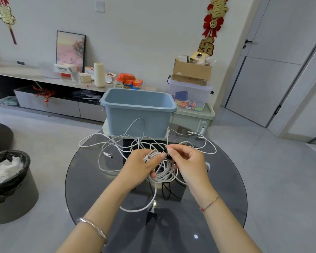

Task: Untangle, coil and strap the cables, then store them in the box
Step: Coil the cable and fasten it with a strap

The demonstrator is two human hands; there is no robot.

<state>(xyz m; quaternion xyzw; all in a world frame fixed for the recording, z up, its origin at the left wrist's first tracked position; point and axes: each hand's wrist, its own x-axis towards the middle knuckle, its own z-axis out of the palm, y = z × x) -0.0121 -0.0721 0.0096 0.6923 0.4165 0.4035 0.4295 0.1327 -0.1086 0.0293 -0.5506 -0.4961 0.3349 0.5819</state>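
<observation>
To my far left a lined bin (9,179) stands on the floor (49,143), apart from the round glass table (84,179). The table's near edge runs out of view at the bottom, between my forearms. Loose white cables (106,143) sprawl over the table's left and far parts, and one loop reaches its left rim. The blue box (139,114) sits at the far rim, its mouth open. My left hand (140,167) curls its fingers round the coil (164,174) at the table's centre. The black strap (167,154) at the coil's top is small and partly covered, so I cannot tell whether it wraps round. My right hand (190,165) pinches it between thumb and forefinger. Open floor lies to the right.
</observation>
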